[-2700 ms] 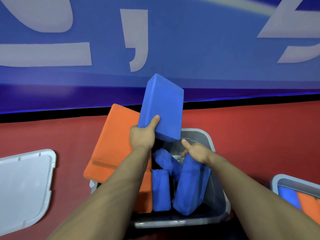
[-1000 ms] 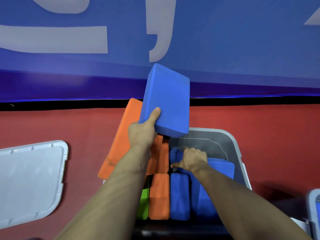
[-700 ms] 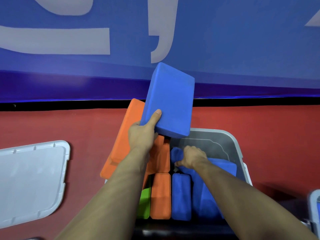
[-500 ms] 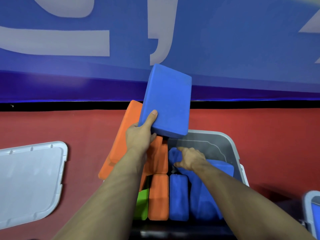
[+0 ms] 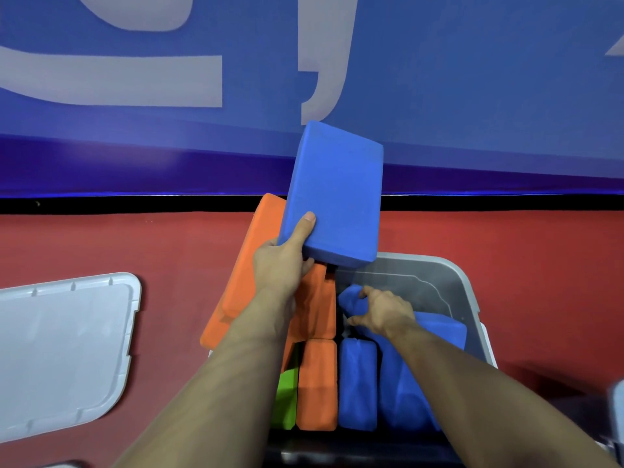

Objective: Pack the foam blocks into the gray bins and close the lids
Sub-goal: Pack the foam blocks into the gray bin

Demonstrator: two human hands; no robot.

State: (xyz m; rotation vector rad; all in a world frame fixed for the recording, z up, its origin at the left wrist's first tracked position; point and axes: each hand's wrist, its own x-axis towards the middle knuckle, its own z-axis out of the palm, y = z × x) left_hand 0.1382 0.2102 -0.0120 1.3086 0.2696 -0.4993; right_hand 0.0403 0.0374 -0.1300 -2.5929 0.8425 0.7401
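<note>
While left hand (image 5: 280,268) grips raised blue block (image 5: 334,194), right hand (image 5: 381,310) clutches blue block in bin (image 5: 351,298).

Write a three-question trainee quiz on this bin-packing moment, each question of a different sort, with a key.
1. True or false: the lid is closed on the gray bin.
2. The left hand grips which block? A) green B) large blue block C) orange
3. Fill in: the right hand grips a ____ block inside the bin.

Key: 1 false; 2 B; 3 blue
</note>
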